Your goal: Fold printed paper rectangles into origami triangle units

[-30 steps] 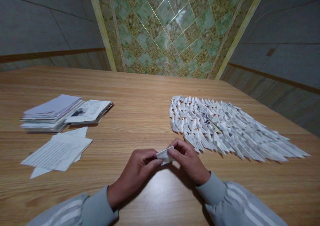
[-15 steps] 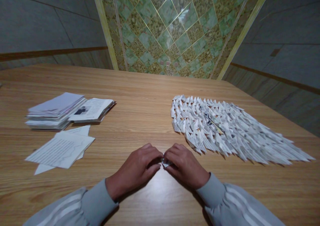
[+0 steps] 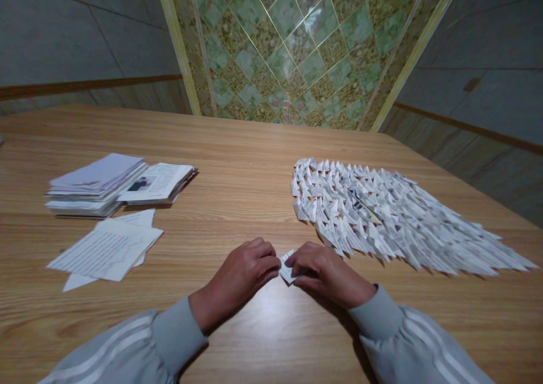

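Observation:
A small piece of folded printed paper [image 3: 287, 267] is between my hands, just above or on the wooden table. My right hand [image 3: 324, 271] pinches its right part between thumb and fingers, which cover much of it. My left hand [image 3: 248, 274] is closed, its fingertips at the paper's left edge; the exact contact is hard to see. Beyond my right hand lie many pointed folded paper pieces [image 3: 365, 208], set in tight rows. To the left of my left hand are a few loose printed sheets [image 3: 106, 248].
A thick stack of paper [image 3: 95, 180] stands at the left, with a smaller printed stack [image 3: 159, 183] against its right side. The wooden table [image 3: 237, 192] reaches back to a patterned tile wall panel [image 3: 284, 50].
My hands have turned and shifted slightly right, and more of the folded paper shows between them. The right hand has moved a little away from the left. The camera view has shifted slightly.

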The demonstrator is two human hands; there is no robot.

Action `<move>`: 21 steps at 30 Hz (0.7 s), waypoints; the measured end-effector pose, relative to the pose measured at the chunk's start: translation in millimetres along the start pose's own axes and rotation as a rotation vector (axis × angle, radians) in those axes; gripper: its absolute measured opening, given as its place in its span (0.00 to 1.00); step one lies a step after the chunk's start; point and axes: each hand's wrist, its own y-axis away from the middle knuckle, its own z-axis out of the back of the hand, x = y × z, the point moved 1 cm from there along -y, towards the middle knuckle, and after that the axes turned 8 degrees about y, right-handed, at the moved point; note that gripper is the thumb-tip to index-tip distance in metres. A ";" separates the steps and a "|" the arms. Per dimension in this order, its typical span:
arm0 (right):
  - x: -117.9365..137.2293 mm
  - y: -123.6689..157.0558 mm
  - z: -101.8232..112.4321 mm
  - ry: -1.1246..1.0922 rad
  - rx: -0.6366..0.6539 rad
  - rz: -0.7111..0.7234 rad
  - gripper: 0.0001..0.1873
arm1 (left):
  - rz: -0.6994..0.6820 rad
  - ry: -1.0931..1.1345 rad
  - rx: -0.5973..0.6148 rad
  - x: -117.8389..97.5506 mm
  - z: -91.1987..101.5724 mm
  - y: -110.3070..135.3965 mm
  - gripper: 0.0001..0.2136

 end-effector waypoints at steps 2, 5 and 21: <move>-2.0 1.5 1.4 -0.028 0.009 -0.016 0.06 | -0.004 -0.014 -0.005 0.7 -1.1 -1.4 0.11; -4.3 3.2 2.8 -0.048 0.017 -0.042 0.06 | -0.007 -0.030 -0.007 1.1 -1.2 -2.6 0.11; -2.5 1.5 3.3 0.209 -0.029 -0.192 0.05 | 0.048 -0.009 0.001 -1.9 -4.6 -6.1 0.09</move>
